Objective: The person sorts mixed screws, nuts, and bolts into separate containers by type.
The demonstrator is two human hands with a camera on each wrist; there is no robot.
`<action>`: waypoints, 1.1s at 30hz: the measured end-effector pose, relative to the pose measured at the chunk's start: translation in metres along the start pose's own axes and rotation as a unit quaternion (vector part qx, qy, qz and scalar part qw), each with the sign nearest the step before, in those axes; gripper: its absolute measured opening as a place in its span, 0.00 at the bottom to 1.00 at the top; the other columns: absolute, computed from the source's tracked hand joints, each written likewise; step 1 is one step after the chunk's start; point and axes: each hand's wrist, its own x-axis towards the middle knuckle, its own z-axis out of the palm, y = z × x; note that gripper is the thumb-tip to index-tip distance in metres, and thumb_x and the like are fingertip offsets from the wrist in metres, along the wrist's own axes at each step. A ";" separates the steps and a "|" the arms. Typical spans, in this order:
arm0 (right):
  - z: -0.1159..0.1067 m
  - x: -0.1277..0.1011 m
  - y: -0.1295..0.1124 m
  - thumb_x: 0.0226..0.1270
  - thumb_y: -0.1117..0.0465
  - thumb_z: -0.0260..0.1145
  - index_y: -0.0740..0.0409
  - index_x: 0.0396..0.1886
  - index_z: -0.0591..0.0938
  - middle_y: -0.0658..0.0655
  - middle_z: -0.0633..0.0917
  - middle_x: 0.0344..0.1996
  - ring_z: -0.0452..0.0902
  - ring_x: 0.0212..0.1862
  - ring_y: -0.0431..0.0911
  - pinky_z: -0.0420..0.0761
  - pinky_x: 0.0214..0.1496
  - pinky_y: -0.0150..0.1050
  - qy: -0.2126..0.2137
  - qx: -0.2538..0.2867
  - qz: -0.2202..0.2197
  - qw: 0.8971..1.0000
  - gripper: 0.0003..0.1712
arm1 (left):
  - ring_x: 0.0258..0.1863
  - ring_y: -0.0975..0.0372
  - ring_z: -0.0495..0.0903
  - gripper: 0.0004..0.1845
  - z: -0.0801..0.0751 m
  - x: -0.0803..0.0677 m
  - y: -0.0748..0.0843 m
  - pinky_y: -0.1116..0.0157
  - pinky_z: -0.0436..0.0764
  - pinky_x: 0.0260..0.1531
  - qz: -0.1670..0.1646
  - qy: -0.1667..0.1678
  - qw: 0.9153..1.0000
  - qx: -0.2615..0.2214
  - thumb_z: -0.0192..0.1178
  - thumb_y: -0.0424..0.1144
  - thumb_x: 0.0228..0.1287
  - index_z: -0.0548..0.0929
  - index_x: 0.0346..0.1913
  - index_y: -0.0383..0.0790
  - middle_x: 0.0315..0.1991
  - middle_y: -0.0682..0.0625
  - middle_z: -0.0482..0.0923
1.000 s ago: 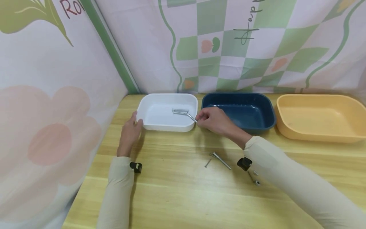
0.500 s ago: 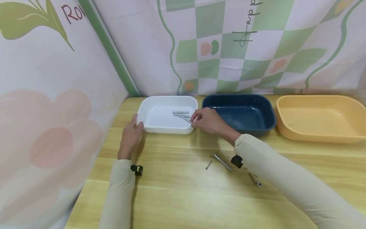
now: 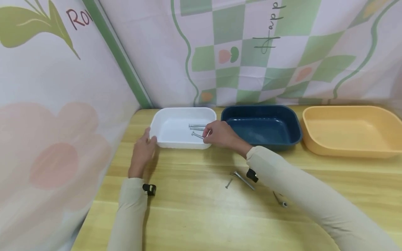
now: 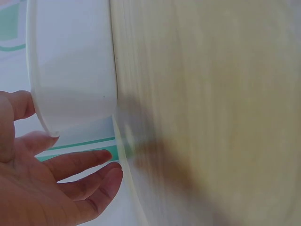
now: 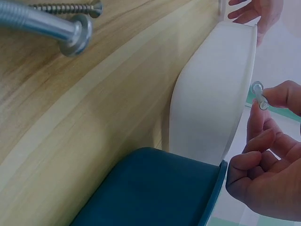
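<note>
pale wood fills most of what i get from the head view: the surface (image 3: 194,212) carries three trays in a row along the patterned backdrop, the white tray (image 3: 169,143) at the left, the blue tray (image 3: 292,137) touching distance beside it, and the yellow tray (image 3: 345,150) further right. my left hand (image 3: 142,151) rests against the white tray's left corner, fingers relaxed and straight, which i judge steadies the tray so it does not slide. my right hand (image 3: 220,135) reaches over the tray's right rim and pinches a long bolt (image 3: 198,135) by its near end, the bolt slanting down just above two more bolts (image 3: 197,127) lying side by side on the tray floor. on the surface near my right sleeve lie a large bolt (image 3: 243,179), a small screw (image 3: 228,182) and a short bolt (image 3: 280,200).

from the left wrist, the left hand (image 4: 42,188) shows loose open fingers touching the white tray (image 4: 70,70) low on its wall, holding nothing.

from the right wrist, thumb and fingers (image 5: 282,94) nip the long bolt (image 5: 259,95) by its head, above the white tray (image 5: 211,108), with the blue tray (image 5: 150,193) below. a large bolt (image 5: 42,26) and threaded screw (image 5: 68,8) sit close to the lens.
</note>
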 end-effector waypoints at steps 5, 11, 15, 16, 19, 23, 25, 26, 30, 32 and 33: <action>0.003 0.004 0.000 0.53 0.64 0.67 0.56 0.30 0.87 0.51 0.86 0.29 0.78 0.36 0.47 0.76 0.41 0.42 0.001 -0.009 -0.001 1.000 0.05 | 0.69 0.40 0.63 0.34 0.000 0.001 -0.002 0.42 0.63 0.66 0.001 -0.001 1.000 0.000 0.45 0.51 0.76 0.53 0.81 0.47 0.72 0.34 0.62; 0.004 0.003 0.000 0.56 0.65 0.66 0.57 0.32 0.87 0.52 0.86 0.30 0.78 0.36 0.48 0.76 0.41 0.41 0.002 -0.001 -0.007 1.000 0.05 | 0.70 0.40 0.62 0.34 0.001 0.001 -0.002 0.43 0.62 0.66 -0.002 -0.004 1.000 0.006 0.44 0.51 0.77 0.52 0.81 0.47 0.73 0.36 0.61; 0.002 0.001 0.001 0.58 0.66 0.65 0.59 0.36 0.86 0.54 0.86 0.32 0.78 0.37 0.49 0.75 0.41 0.42 0.021 0.014 -0.015 1.000 0.07 | 0.70 0.40 0.62 0.34 0.001 0.001 -0.001 0.42 0.63 0.66 -0.004 -0.004 1.000 0.001 0.44 0.51 0.76 0.52 0.81 0.49 0.74 0.36 0.60; 0.001 0.000 0.001 0.58 0.66 0.65 0.60 0.36 0.86 0.54 0.86 0.32 0.78 0.37 0.49 0.75 0.41 0.42 0.028 0.016 -0.019 0.999 0.07 | 0.70 0.40 0.62 0.34 0.000 0.001 -0.001 0.42 0.63 0.66 -0.005 -0.003 1.000 0.001 0.44 0.52 0.76 0.52 0.81 0.49 0.74 0.36 0.60; -0.003 -0.004 0.004 0.58 0.66 0.63 0.61 0.38 0.86 0.54 0.85 0.31 0.77 0.36 0.49 0.74 0.41 0.42 0.041 0.015 -0.027 0.999 0.10 | 0.70 0.40 0.62 0.34 0.000 0.001 0.000 0.42 0.62 0.66 -0.004 -0.002 1.000 0.003 0.43 0.52 0.76 0.52 0.81 0.49 0.73 0.35 0.61; -0.010 -0.012 0.011 0.59 0.67 0.62 0.61 0.39 0.86 0.54 0.84 0.30 0.76 0.35 0.49 0.73 0.39 0.42 0.055 0.021 -0.033 0.998 0.10 | 0.70 0.40 0.62 0.34 0.001 0.000 0.000 0.43 0.63 0.66 -0.001 -0.003 1.000 0.006 0.43 0.51 0.77 0.52 0.81 0.49 0.73 0.35 0.61; -0.014 -0.017 0.015 0.59 0.67 0.63 0.61 0.39 0.86 0.53 0.84 0.30 0.75 0.35 0.49 0.72 0.40 0.42 0.063 0.026 -0.035 0.997 0.10 | 0.70 0.40 0.62 0.34 0.001 0.000 0.001 0.43 0.63 0.66 0.002 -0.003 1.000 0.009 0.42 0.51 0.77 0.52 0.81 0.48 0.73 0.34 0.61; -0.016 -0.020 0.018 0.60 0.67 0.62 0.61 0.39 0.86 0.53 0.84 0.30 0.76 0.35 0.48 0.72 0.40 0.43 0.068 0.027 -0.037 0.997 0.10 | 0.70 0.40 0.62 0.34 0.001 0.000 0.001 0.43 0.63 0.66 0.003 -0.003 1.000 0.010 0.42 0.51 0.77 0.51 0.81 0.48 0.73 0.34 0.61; -0.023 -0.031 0.026 0.61 0.66 0.63 0.59 0.40 0.86 0.53 0.84 0.32 0.75 0.35 0.48 0.72 0.41 0.44 0.076 0.026 -0.035 0.996 0.09 | 0.70 0.40 0.62 0.34 0.000 0.000 0.001 0.43 0.64 0.65 0.007 -0.004 1.000 0.015 0.42 0.51 0.77 0.52 0.81 0.47 0.73 0.34 0.61; -0.027 -0.037 0.029 0.62 0.66 0.63 0.59 0.41 0.86 0.53 0.84 0.33 0.75 0.35 0.48 0.72 0.41 0.44 0.076 0.023 -0.030 0.996 0.09 | 0.70 0.40 0.62 0.34 0.000 0.000 0.001 0.42 0.64 0.65 0.006 -0.004 1.000 0.018 0.42 0.51 0.77 0.52 0.81 0.46 0.73 0.34 0.61; -0.028 -0.041 0.029 0.63 0.66 0.63 0.59 0.41 0.86 0.53 0.84 0.33 0.75 0.35 0.48 0.72 0.40 0.44 0.074 0.024 -0.028 0.997 0.09 | 0.70 0.40 0.62 0.34 -0.001 0.000 0.001 0.42 0.64 0.65 0.005 -0.004 1.000 0.018 0.42 0.51 0.77 0.52 0.81 0.46 0.73 0.34 0.61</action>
